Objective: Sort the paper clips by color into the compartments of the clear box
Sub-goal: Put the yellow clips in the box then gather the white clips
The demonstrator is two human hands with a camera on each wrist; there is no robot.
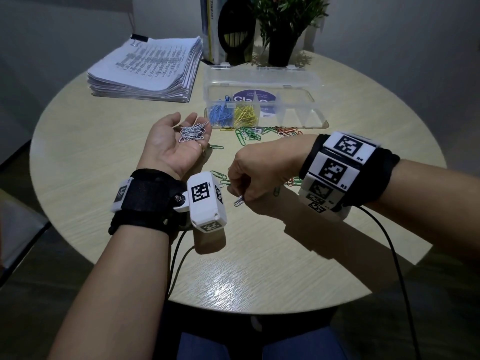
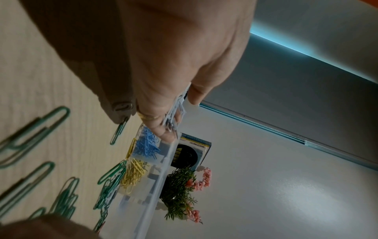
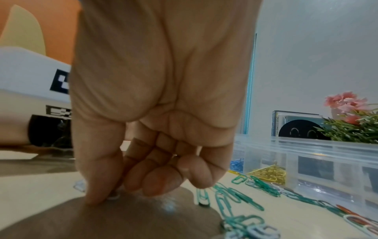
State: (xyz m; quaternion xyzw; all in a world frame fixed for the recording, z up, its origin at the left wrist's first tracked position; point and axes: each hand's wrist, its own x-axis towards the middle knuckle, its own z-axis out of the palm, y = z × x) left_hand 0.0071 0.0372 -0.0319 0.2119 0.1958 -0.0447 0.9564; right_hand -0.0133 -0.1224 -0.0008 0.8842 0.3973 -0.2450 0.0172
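Note:
My left hand (image 1: 171, 141) lies palm up over the table, fingers relaxed, carrying a small heap of white paper clips (image 1: 193, 132); the left wrist view shows those white clips (image 2: 175, 111) against the fingers. My right hand (image 1: 240, 196) is low at the table, thumb and fingertips pinching one white paper clip (image 1: 239, 201), seen under the thumb tip (image 3: 113, 196) in the right wrist view. The clear box (image 1: 315, 81) stands open behind, with blue clips (image 1: 220, 114) and yellow clips (image 1: 245, 115) in its two left compartments. Loose green clips (image 1: 249, 133) and red clips (image 1: 288, 132) lie before it.
A thick stack of printed paper (image 1: 148, 68) sits at the back left of the round table (image 1: 104, 141). Books, a black holder (image 1: 233, 35) and a potted plant (image 1: 281, 48) stand behind the box. More green clips (image 3: 231, 197) lie beside my right hand.

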